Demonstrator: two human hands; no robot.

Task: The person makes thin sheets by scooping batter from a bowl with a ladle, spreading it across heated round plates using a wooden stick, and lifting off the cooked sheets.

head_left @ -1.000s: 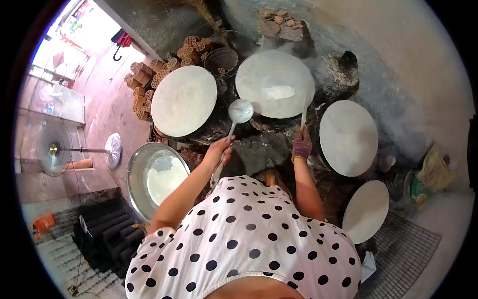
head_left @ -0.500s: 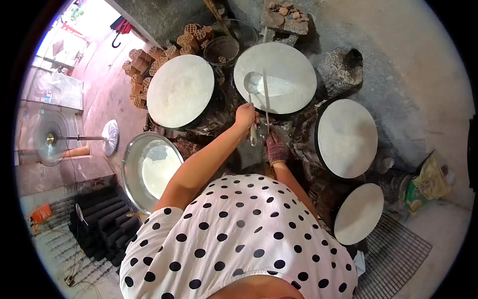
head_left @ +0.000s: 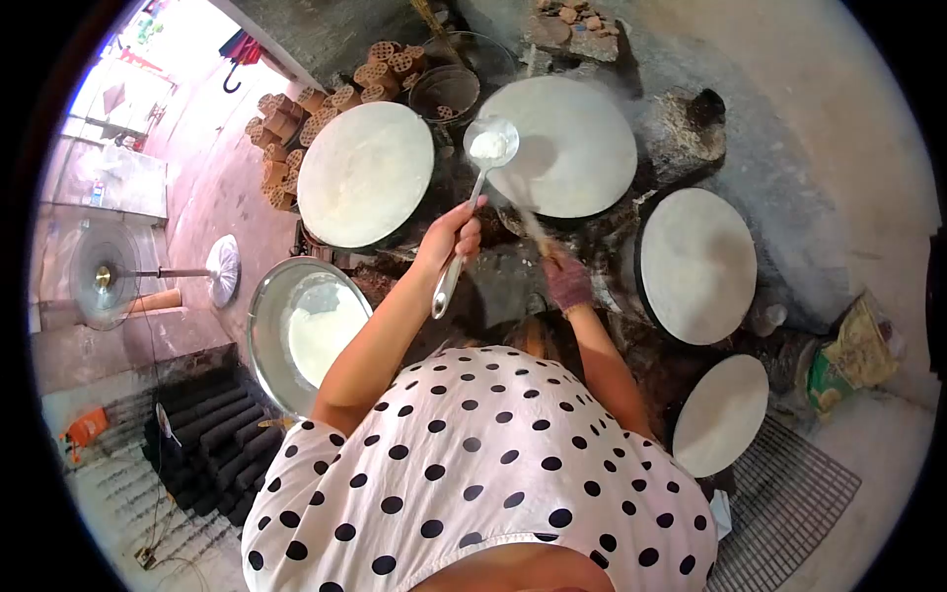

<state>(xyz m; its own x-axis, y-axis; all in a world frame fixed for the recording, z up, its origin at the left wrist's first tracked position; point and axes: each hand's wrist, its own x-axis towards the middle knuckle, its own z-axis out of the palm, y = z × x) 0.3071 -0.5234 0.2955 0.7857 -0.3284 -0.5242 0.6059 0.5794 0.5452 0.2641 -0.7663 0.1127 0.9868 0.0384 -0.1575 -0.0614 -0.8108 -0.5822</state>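
My left hand [head_left: 452,240] is wrapped round the handle of a metal ladle [head_left: 491,143], whose bowl holds some white stuff and hangs at the left edge of the top round white pan [head_left: 564,148]. In a purple knitted glove, my right hand [head_left: 567,280] grips a thin stick [head_left: 534,225], blurred, its upper part over the same pan's lower edge. Another round white pan [head_left: 365,175] lies to the left. At the lower left a large metal basin [head_left: 266,335] holds white liquid [head_left: 324,343].
Two more round white discs [head_left: 697,266] [head_left: 721,415] stand on the right. Clay cylinders [head_left: 281,118] are piled at the back left. Black briquettes [head_left: 212,439] and a fan [head_left: 104,277] are at the left, a wire grid [head_left: 789,503] at the lower right.
The ladle has lifted and moved from the top pan's surface to its left edge, now with white stuff in it. The white patch on that pan is gone. My right hand shifted slightly right.
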